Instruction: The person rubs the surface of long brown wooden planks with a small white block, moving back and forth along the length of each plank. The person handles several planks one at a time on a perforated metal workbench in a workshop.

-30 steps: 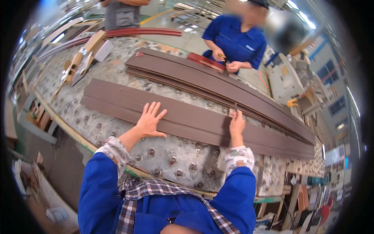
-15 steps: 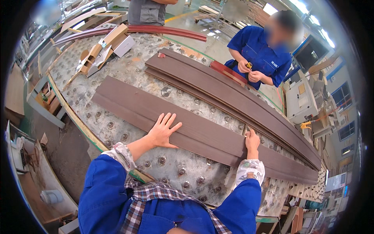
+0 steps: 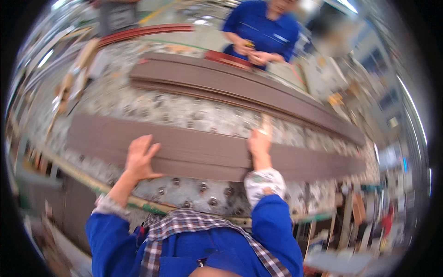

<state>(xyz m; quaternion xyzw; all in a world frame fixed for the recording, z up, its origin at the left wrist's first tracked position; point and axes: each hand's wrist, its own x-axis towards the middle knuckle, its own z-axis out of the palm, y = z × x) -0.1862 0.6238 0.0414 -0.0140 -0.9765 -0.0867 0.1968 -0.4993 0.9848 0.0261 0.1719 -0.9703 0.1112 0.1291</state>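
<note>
In the head view, the long flat brown composite board (image 3: pixel 198 152) lay lengthwise across the metal desk (image 3: pixel 184 111) studded with rollers, near its front edge. The left hand (image 3: pixel 140 159) lay flat on it, fingers spread. The right hand (image 3: pixel 259 145) gripped a small pale wooden tool (image 3: pixel 266 123) at the board's far edge. Open desk separated it from the stacked brown boards (image 3: pixel 240 87) beyond.

A bare strip of table (image 3: pixel 184 111) lies open between the near board (image 3: pixel 203 154) and stacked boards (image 3: pixel 240 85).
</note>
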